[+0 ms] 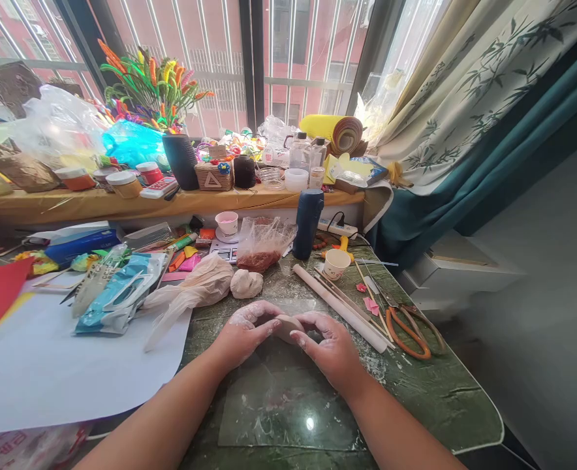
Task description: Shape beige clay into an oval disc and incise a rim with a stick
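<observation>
Between my two hands is a flattened piece of pale clay (287, 328), held above a clear sheet (288, 398) on the dark green table. My left hand (245, 331) grips its left edge, fingers curled, thumb in front. At the right edge, my right hand (328, 343) pinches it with thumb and fingers. White powder coats the fingers of both hands. Just beyond my left hand sits a larger lump of pale clay (246, 284), touching a tied plastic bag (205, 281). A pale rolling pin (340, 308) lies diagonally beyond my right hand.
Orange-handled scissors (410, 333) and thin sticks lie at the right. A paper cup (337, 264) and dark blue bottle (308, 224) stand behind. White paper (136, 372) and a blue wipes pack (119, 294) cover the left. The windowsill (249, 201) holds jars and crafts.
</observation>
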`<state>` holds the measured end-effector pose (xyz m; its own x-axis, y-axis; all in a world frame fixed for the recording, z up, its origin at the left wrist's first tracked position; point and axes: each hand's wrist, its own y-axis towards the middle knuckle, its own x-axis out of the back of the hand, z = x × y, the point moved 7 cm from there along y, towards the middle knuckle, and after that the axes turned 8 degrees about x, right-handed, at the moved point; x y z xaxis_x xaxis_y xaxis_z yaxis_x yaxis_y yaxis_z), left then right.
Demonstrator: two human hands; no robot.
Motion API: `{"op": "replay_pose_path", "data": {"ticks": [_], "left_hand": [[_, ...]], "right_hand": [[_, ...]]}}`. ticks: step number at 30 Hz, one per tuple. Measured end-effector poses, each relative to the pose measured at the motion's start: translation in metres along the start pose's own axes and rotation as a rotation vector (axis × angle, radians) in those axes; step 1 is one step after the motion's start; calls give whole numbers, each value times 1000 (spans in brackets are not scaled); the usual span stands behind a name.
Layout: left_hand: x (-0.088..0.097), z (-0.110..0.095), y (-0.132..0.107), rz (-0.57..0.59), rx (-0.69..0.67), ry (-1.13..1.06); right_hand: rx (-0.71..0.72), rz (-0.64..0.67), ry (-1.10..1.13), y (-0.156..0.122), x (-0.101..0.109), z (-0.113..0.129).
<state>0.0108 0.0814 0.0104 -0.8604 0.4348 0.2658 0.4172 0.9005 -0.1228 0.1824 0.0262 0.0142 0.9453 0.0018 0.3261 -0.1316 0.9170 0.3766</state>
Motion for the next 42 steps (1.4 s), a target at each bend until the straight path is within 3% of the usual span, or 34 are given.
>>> {"op": "replay_pose_path", "data": {"ticks": [6,12,18,21,26,32,35,42], "left_hand": [[-4,3,-1,73,4,6],[-1,5,1,8,-26,78],[-5,-3,-4,7,-66,57],[-7,-7,-5,25,-95,64],[-3,-4,-3,-64,-74,132],[1,2,-4,-63,-43,-99],[0,4,-3,-12,-30,-84],[1,3,-7,-53,-77,-21]], "right_hand": [[-8,-59,-18,-1,4,-2],[69,-44,-18,2,2,5],[49,-44,-75,2,2,11],[38,-24,-85,1,-1,9],[15,16,-88,2,-4,5],[-106,71,-175,2,-8,-7],[-68,72,-199,3,-9,-6],[-35,123,-293,1,-14,-8]]}}
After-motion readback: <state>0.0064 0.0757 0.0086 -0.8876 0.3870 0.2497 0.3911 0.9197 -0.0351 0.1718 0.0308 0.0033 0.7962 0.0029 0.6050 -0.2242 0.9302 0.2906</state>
